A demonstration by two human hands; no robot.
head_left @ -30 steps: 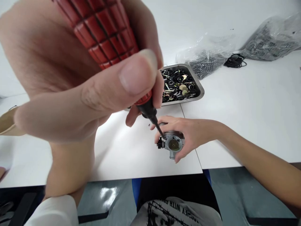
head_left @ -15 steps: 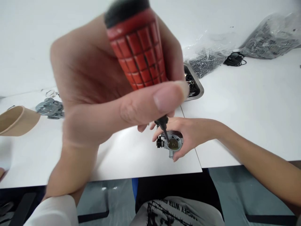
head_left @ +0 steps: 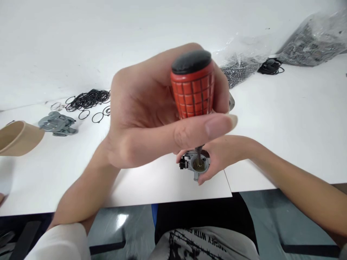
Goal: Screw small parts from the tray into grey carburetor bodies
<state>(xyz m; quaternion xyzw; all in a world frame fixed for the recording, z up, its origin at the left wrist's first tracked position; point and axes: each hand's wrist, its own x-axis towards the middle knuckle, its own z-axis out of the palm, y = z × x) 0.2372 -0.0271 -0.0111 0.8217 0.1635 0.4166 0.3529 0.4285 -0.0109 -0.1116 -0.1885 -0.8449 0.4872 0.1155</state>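
My left hand point(head_left: 162, 126) is closed around a screwdriver point(head_left: 193, 90) with a red grid-patterned handle and black cap. It stands nearly upright, its shank pointing down into the round bore of a small grey metal carburetor point(head_left: 195, 177). The tip is at the brass-coloured plate inside the bore; whether it sits in a screw is too small to tell. My right hand point(head_left: 221, 155) grips the carburetor from the right, thumb on the near side and fingers behind. The carburetor has a black knob on its left and rests at or just above the white table point(head_left: 162, 184).
On the left lie another grey carburetor body point(head_left: 57, 124), a beige round container point(head_left: 23, 139) and a pile of black rubber rings point(head_left: 90, 98). Clear bags of small parts point(head_left: 311, 43) and a black cord bundle point(head_left: 271, 66) are at the back right. A metal tray's corner point(head_left: 231, 102) shows behind my left hand.
My left hand and the screwdriver have moved right and away from the camera, and the screwdriver is more upright. Its tip has shifted from the bore's left side to its middle. The ring pile is uncovered.
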